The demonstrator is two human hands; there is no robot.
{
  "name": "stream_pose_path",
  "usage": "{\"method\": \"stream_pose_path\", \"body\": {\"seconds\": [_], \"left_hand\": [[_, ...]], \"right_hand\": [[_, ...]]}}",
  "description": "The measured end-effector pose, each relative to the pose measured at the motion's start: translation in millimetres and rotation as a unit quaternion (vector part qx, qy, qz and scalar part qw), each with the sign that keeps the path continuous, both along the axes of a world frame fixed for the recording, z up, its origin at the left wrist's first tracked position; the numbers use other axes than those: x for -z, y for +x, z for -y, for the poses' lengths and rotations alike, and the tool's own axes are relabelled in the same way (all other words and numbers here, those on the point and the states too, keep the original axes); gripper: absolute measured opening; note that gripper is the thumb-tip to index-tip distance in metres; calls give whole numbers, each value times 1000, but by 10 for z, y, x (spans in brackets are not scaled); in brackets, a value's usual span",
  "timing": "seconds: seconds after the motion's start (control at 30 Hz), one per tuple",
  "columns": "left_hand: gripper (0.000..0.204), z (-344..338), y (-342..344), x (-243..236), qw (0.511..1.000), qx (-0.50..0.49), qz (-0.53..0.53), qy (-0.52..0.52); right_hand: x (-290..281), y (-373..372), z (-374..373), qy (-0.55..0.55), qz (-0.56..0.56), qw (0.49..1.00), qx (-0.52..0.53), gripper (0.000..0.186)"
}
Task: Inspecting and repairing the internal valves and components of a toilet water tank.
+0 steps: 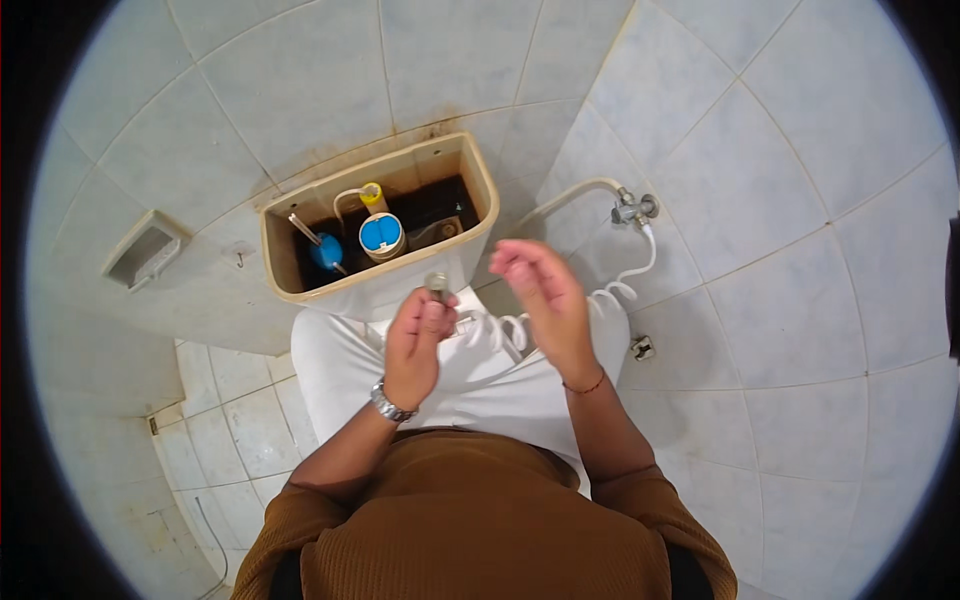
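Note:
My left hand (412, 340) is closed around a small shiny grey-green cylinder (437, 283) with a round end facing up. What the cylinder is I cannot make out. To its right, my right hand (548, 305) is raised with fingers bent and drawn toward the thumb. Anything between those fingertips is too small to tell. Just beyond my hands stands a lidless toilet tank (272, 240). Inside are a flush valve with a blue two-part button (381, 233), a yellow-topped tube (372, 193) and a blue float (326, 252). Behind my right hand passes a coiled white hose (622, 291).
A metal angle valve (634, 208) on the right wall feeds the coiled hose. Below it is a small metal fitting (642, 348). A soap dish (147, 250) is set in the left wall. My white-clad legs (335, 350) spread close before the tank, above a tiled floor (260, 430).

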State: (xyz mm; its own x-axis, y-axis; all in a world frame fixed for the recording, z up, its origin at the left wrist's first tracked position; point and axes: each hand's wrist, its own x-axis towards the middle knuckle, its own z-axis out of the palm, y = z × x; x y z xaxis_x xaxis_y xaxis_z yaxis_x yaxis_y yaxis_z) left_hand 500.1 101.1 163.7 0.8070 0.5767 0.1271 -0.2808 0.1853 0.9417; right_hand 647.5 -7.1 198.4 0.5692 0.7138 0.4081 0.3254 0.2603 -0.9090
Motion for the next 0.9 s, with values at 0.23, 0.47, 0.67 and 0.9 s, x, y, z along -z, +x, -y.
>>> {"method": "stream_pose_path", "body": {"seconds": [0.23, 0.47, 0.67, 0.9], "left_hand": [[27, -670, -298, -139, 968, -52, 21, -243], [20, -1351, -424, -193, 874, 62, 71, -477], [16, -1381, -372, -147, 784, 109, 95, -603], [19, -1377, -407, -109, 782, 94, 94, -610]], "right_hand": [[-71, 1300, 577, -258, 456, 813, 253, 42], [-311, 1884, 738, -351, 405, 843, 49, 46], [-404, 1801, 681, -361, 475, 802, 37, 42], [-327, 1835, 659, -383, 514, 766, 47, 40]]}}
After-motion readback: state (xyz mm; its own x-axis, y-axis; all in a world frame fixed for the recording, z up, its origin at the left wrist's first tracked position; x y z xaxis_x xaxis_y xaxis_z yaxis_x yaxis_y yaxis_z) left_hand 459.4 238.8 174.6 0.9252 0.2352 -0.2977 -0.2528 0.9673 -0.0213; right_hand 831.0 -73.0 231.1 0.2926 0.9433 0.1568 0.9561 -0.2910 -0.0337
